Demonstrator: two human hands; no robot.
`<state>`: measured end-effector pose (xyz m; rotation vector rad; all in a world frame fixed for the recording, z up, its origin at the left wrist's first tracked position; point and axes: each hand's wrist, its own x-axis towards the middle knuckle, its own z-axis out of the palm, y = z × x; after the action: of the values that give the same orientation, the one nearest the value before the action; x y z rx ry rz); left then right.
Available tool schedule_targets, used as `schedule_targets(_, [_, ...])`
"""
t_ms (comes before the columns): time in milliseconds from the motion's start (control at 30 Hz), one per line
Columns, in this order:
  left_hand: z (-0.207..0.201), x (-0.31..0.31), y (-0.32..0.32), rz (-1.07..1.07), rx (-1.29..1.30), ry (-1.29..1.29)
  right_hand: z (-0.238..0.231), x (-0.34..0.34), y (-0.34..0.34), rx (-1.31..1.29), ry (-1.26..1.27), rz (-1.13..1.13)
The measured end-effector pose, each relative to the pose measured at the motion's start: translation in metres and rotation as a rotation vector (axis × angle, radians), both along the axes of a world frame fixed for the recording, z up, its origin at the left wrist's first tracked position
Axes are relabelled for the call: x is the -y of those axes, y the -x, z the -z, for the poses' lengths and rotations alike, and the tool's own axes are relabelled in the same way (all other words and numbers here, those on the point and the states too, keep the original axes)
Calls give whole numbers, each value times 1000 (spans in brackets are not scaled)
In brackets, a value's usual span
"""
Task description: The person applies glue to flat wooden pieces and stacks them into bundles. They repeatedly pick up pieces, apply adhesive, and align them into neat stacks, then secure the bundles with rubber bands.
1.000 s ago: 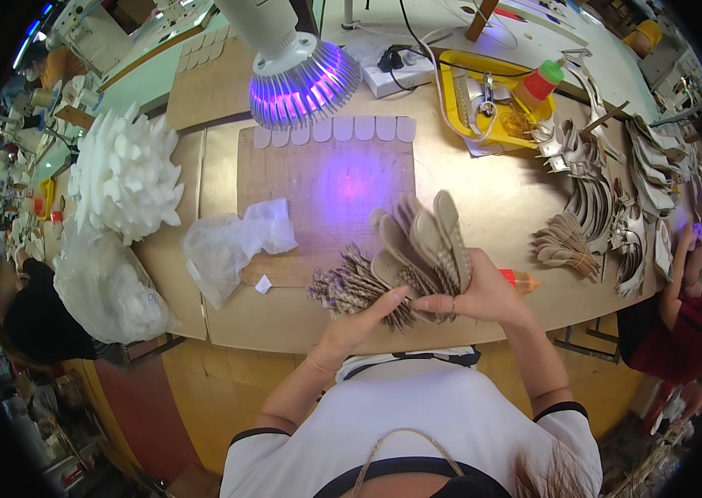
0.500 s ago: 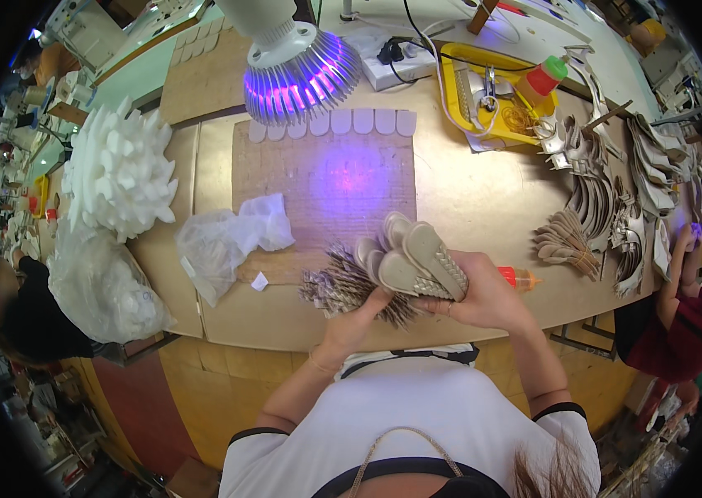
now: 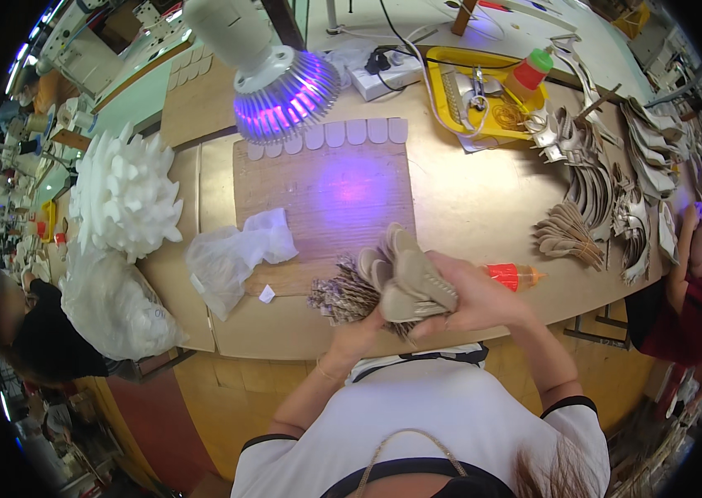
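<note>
In front of my chest I hold a bundle of beige shoe-strap pieces point(image 3: 409, 286) with rounded ends and stitched edges, above the table's near edge. My left hand point(image 3: 359, 336) grips the bundle from below, its thumb against the pieces. Its frayed, purplish-brown part point(image 3: 343, 295) fans out to the left. My right hand point(image 3: 480, 292) is closed round the right side of the beige pieces, and some of its fingers are hidden beneath them. Just beyond that hand a red-labelled squeeze bottle point(image 3: 510, 275) lies on its side.
A lamp point(image 3: 285, 95) casts purple light on a cardboard sheet point(image 3: 326, 216) with a row of pale rounded pieces point(image 3: 351, 133). White foam pieces point(image 3: 123, 195) and plastic bags point(image 3: 239, 253) lie left. At right are a yellow tray point(image 3: 484, 129) and strap bundles point(image 3: 568, 235). People sit at both sides.
My hands have shifted the bundle slightly, and the beige pieces are turned and pressed closer together. The view has moved a little, so the lamp and tray appear further left.
</note>
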<state>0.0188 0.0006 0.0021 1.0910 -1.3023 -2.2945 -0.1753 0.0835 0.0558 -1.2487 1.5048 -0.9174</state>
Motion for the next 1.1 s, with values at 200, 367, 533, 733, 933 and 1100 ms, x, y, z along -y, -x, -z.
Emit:
schedule_targets(200, [-8, -3, 8, -50, -93, 49, 26, -5, -21, 256, -8, 118])
schedule_targets(367, [-25, -2, 18, 22, 25, -16, 32, -12, -12, 525, -443, 80])
schedule_targets(533, [-18, 3, -8, 288, -45, -204, 44, -23, -13, 684, -357, 63])
schedule_targets(733, [8, 9, -35, 856, -258, -8, 56, -39, -35, 791, -416, 38])
schedule_targets(933, [-5, 1, -31, 528, -286, -291, 54, -49, -30, 773, -369, -31])
schedule_targets(1100, [-13, 7, -23, 698, -108, -167, 42, -53, -24, 733, -408, -86])
